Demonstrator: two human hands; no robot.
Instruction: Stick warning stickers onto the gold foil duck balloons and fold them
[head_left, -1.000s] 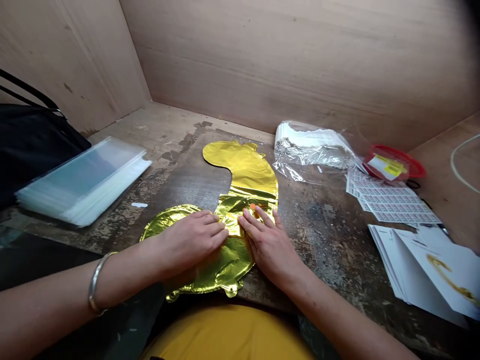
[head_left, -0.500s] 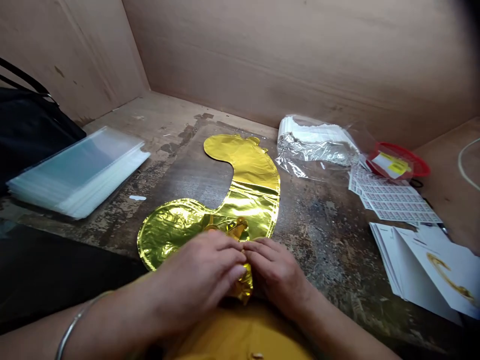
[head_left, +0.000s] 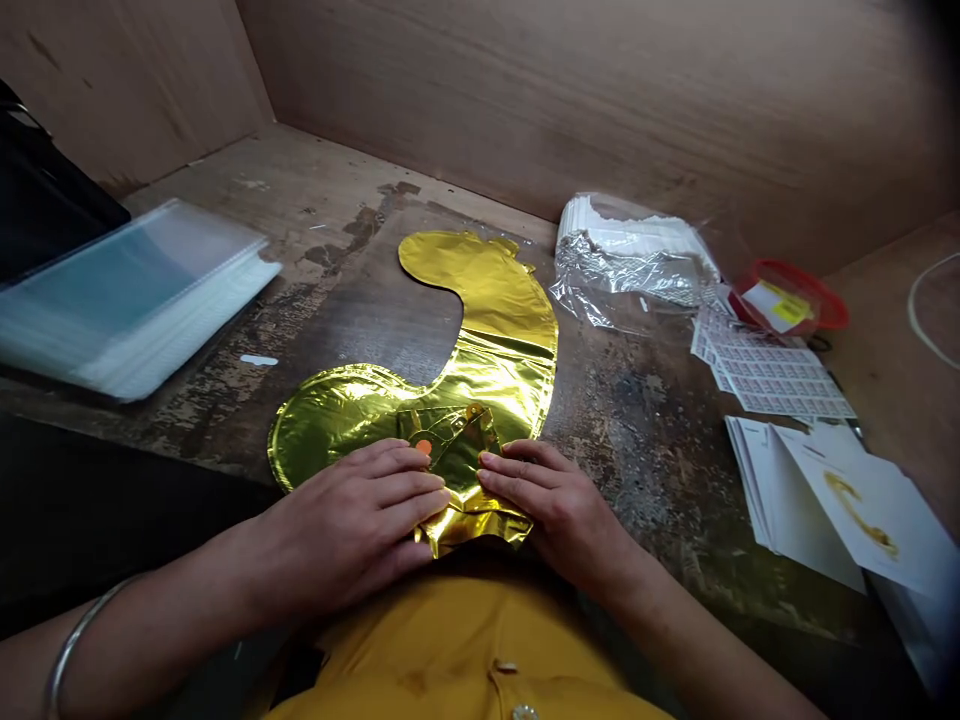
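Note:
A flat gold foil balloon [head_left: 487, 345], curved like a hook, lies on the table with its lower part folded over on itself near the front edge. An orange dot [head_left: 423, 448] shows on the folded flap. My left hand [head_left: 352, 515], a silver bangle on its wrist, rests with fingers extended across the left of the fold. On the right of the fold, the fingertips of my right hand [head_left: 562, 495] press down, fingers extended; its thumb is hidden. Crumpled foil sticks out between both hands, close to my yellow garment [head_left: 465, 640].
To the left lie a stack of clear plastic sleeves [head_left: 150, 290] and a black bag [head_left: 45, 200]. At the back right sits a plastic-wrapped white bundle [head_left: 637, 250], beside a red dish [head_left: 825, 300], sticker sheets [head_left: 780, 375] and printed white cards [head_left: 847, 500].
The balloon's lower part has been folded upward and over. Both hands came toward me, bunched together at the fold, then moved apart and flattened on it. The view has tilted down.

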